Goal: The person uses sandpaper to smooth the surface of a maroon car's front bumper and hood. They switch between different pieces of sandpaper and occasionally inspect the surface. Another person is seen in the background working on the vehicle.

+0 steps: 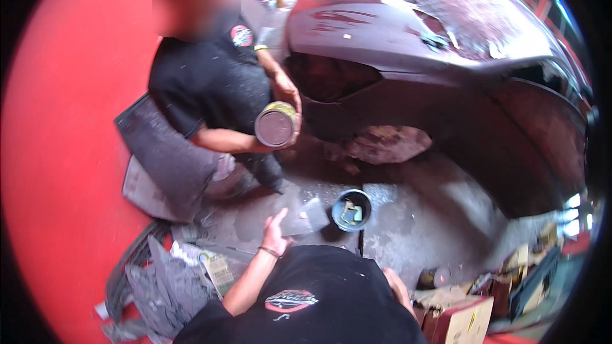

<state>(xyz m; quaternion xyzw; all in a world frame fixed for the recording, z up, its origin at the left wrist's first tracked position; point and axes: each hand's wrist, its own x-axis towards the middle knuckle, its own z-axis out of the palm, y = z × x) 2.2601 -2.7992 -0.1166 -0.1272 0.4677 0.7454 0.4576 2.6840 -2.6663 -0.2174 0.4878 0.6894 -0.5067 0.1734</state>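
My left hand (275, 237) reaches forward at waist height with its fingers stretched out, seemingly empty. Just beyond it, to the right, a thin greyish translucent sheet (307, 218) shows against the floor; whether the fingers touch it I cannot tell. Low beside my body is my right hand (396, 283), partly hidden by my black shirt, its fingertips out of sight. Across from me a person in a black shirt (213, 83) holds a round can (275, 129) with a yellowish label in both hands, its flat end tilted toward me.
A dark bucket (352, 193) with small items inside stands on the floor ahead. Beyond it is a car body (376, 22) with worn paint. Cardboard boxes (468, 322) lie at lower right, a crumpled grey sheet (167, 290) at lower left. A red wall (70, 121) runs along the left.
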